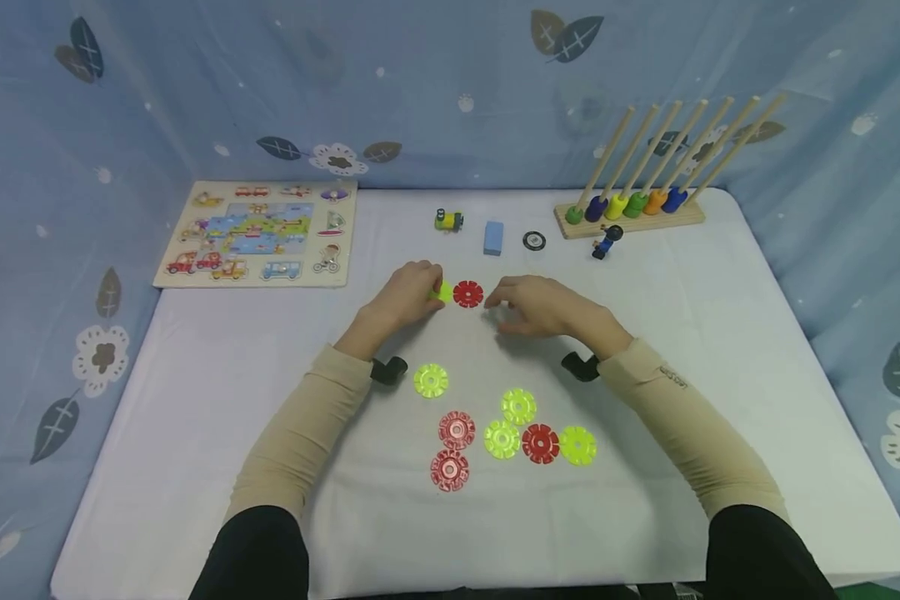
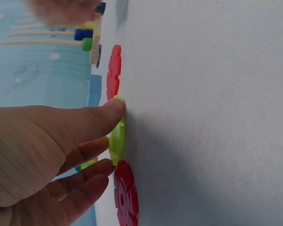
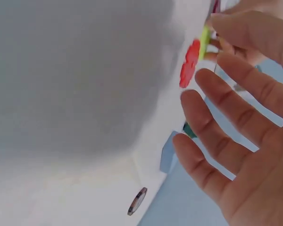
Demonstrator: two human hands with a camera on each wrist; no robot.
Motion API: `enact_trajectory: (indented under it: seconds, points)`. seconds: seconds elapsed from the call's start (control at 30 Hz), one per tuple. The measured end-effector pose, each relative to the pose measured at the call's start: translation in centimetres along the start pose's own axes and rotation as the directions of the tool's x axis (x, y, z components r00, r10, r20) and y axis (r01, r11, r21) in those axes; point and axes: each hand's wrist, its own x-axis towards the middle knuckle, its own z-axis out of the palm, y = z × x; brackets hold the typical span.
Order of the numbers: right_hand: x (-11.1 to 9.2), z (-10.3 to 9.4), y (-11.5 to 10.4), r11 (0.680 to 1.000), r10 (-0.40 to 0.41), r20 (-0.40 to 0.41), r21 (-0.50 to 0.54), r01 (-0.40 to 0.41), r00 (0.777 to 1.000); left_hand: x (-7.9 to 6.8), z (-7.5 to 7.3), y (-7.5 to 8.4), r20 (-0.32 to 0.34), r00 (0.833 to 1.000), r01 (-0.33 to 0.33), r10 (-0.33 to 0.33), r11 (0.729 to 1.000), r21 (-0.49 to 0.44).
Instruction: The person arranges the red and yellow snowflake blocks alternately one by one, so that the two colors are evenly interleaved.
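Note:
My left hand (image 1: 408,292) pinches a yellow-green notched plastic disc (image 2: 116,141) close over the white cloth, thumb at its near edge and fingers at the far one. In the head view the hand covers most of that disc. A red notched disc (image 1: 468,294) lies against its right side. Another red disc (image 2: 126,195) shows at its other side in the left wrist view, hidden under the hand from above. My right hand (image 1: 543,307) hovers just right of the upper red disc, its fingers relaxed and apart, holding nothing.
Nearer me lie several more yellow-green discs (image 1: 431,381) and red discs (image 1: 450,470). Along the back stand a wooden puzzle board (image 1: 270,279), a toy train piece (image 1: 448,220), a blue block (image 1: 493,238), a black ring-shaped piece (image 1: 534,241), a small figure (image 1: 607,242) and a peg rack (image 1: 630,225).

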Motion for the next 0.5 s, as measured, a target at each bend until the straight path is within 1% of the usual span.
enact_trajectory:
  seconds: [0.13,0.27,0.37,0.5]
  points:
    - [-2.7,1.0,-1.0,0.999,-0.038,0.037,-0.010,0.038,0.999,0.0,0.0,0.0,-0.006,1.000,-0.002,0.002,1.000,-0.004]
    - [-5.1,2.2,-2.4,0.996,-0.083,0.103,-0.035,0.087,0.991,0.0,0.0,0.0,-0.006,1.000,-0.006,0.005,1.000,-0.010]
    - [-6.3,3.0,-3.5,0.991,-0.102,0.147,-0.071,0.113,0.984,0.0,-0.1,0.0,-0.001,1.000,0.003,-0.003,1.000,-0.014]
    - [-6.9,4.1,-4.7,0.982,-0.112,0.178,-0.129,0.136,0.978,0.0,0.0,-0.1,0.003,1.000,0.009,-0.008,1.000,-0.014]
